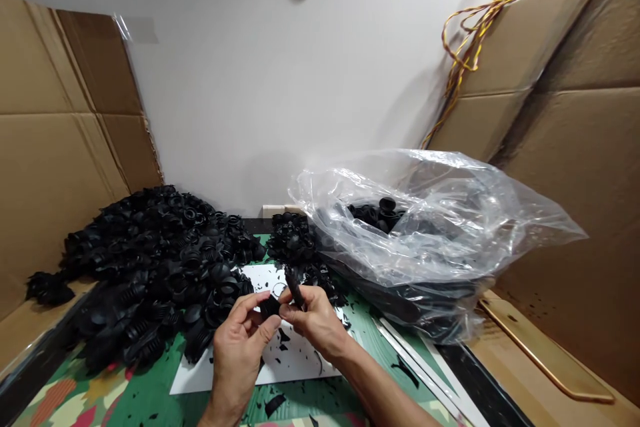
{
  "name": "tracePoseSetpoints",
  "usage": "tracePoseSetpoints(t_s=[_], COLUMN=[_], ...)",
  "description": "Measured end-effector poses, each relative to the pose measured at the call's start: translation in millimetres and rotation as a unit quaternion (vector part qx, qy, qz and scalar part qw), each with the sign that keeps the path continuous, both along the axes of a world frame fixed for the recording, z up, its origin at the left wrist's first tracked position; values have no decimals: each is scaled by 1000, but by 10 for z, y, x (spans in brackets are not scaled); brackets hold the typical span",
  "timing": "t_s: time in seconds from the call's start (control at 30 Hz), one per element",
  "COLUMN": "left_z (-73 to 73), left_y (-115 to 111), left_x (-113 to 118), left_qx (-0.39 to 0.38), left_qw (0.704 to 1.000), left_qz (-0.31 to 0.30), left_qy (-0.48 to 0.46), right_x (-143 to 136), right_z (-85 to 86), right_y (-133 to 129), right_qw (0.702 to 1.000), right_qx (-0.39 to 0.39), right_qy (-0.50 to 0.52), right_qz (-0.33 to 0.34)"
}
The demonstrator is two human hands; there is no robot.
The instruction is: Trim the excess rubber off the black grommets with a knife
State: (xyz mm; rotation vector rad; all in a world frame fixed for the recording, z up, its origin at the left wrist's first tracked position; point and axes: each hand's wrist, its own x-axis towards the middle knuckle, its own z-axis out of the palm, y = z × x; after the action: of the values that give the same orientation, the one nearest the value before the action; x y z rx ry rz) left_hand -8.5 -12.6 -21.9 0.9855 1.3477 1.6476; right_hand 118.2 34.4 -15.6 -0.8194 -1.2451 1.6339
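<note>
Above one white sheet on the table, the left hand pinches one small black part, while the right hand grips one slim dark tool beside it. One large heap of black pieces, too many to count, lies left; one clear bag stands right.

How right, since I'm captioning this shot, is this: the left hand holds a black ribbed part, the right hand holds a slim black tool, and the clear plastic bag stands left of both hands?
One slip: the clear plastic bag stands right of both hands, as the head view shows. The left hand does hold the black ribbed part, the right hand the slim black tool.
</note>
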Motion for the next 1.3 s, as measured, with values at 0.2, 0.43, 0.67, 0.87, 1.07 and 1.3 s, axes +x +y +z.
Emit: tracePoseSetpoints(t_s=[0.2,0.43,0.67,0.87,1.07,1.3], left_z=[13,44,20,-8,89,120], left_y=[12,22,35,67,58,119], left_x=[-11,-3,-19,0,22,-33], left_qx=[6,-16,-9,56,74,-44], left_qw=[999,996,997,997,994,994], left_qz=[12,26,19,41,12,-95], left_qy=[-46,-85,-78,-19,83,8], right_x=[-52,-86,-80,-97,-83,-4], right_z=[-28,-95,-90,-91,-113,-29], right_y=[7,50,62,66,89,68], right_qw=[998,992,989,986,980,982], right_qx=[-51,-85,-93,-121,-157,-130], right_qy=[46,92,111,115,113,122], right_qz=[-2,-3,3,7,40,67])
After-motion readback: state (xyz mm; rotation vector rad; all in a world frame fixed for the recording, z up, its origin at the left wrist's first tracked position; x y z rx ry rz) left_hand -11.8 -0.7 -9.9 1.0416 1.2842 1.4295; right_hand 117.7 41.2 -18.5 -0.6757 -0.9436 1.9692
